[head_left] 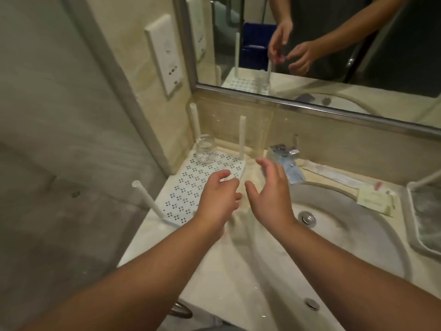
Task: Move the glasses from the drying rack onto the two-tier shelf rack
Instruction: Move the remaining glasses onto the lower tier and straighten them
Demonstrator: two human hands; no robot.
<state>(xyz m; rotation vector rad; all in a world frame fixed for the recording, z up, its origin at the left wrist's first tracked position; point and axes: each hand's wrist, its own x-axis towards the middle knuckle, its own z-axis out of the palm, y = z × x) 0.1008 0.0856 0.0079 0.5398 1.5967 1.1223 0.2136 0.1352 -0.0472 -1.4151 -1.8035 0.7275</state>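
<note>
A: Your grip first: neither hand pinches anything. Your left hand (218, 197) hangs with fingers loosely curled over the near corner of the perforated shelf plate; your right hand (269, 192) is spread, fingers straight, just beside it, above the tabletop (238, 263).

B: How many glasses do you have?

A: One that you can count plainly: a clear glass (205, 149) standing upright at the far left corner of the white two-tier shelf rack (191, 187), on its perforated plate. Nothing shows inside it. A faint clear shape behind the middle post may be another; you cannot tell through the blur.

B: And the posts?

A: Three white posts show on the rack, at the far left, the far right and the near left corner.

B: Around it?

A: One sink (346, 230) to your right, with one drain plug in the basin. One tap (284, 158) behind your right hand. One tray (410, 211) at the right edge, its contents blurred. One mirror (334, 96) on the wall, one socket plate (164, 56) to its left.
</note>
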